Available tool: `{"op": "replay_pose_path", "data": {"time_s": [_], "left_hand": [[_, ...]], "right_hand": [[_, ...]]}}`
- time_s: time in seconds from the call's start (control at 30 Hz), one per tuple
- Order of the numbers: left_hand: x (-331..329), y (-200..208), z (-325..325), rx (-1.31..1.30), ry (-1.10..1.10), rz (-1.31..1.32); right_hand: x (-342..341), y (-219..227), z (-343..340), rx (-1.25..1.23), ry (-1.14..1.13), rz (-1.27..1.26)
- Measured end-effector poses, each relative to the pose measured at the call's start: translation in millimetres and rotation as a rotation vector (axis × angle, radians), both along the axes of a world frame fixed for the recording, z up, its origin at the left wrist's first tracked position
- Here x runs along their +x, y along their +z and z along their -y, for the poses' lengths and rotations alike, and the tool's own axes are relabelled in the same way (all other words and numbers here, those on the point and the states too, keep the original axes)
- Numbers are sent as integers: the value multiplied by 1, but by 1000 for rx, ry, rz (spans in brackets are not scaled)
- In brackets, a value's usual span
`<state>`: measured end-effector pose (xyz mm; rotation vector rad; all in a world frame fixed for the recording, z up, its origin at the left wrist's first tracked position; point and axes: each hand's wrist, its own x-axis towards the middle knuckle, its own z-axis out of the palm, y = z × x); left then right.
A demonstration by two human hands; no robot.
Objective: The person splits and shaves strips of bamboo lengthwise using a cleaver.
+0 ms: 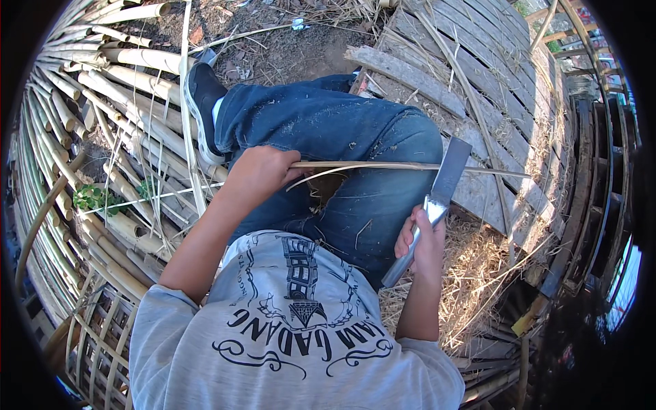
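Observation:
My left hand [263, 172] is closed round one end of a thin bamboo strip [383, 165], which runs level to the right across my knee. A narrow sliver curls away from the strip near that hand. In my right hand [427, 239] is a machete [451, 171] with a metal handle and a broad, square-ended blade. Its fingers wrap the handle, and the blade points up and away from me. The blade lies over the strip near its right part, hiding a short stretch of it. Beyond the blade the strip's end reaches over the wooden planks.
Many cut bamboo poles [143, 126] lie piled on the left, above a woven bamboo lattice [102, 335]. A weathered plank platform [492, 102] stands at the upper right, with straw-like shavings [471, 287] below it. My bent leg in jeans [307, 123] crosses the middle.

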<state>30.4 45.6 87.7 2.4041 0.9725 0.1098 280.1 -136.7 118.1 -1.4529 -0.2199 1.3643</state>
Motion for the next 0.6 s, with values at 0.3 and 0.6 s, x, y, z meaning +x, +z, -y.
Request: {"op": "replay_pose_path", "data": {"time_s": [0.3, 0.6], "left_hand": [[6, -2, 1, 16, -20, 22], [-1, -3, 1, 31, -9, -1]], "right_hand": [[-5, -5, 1, -21, 113, -37], [3, -2, 2, -51, 251, -210]]}}
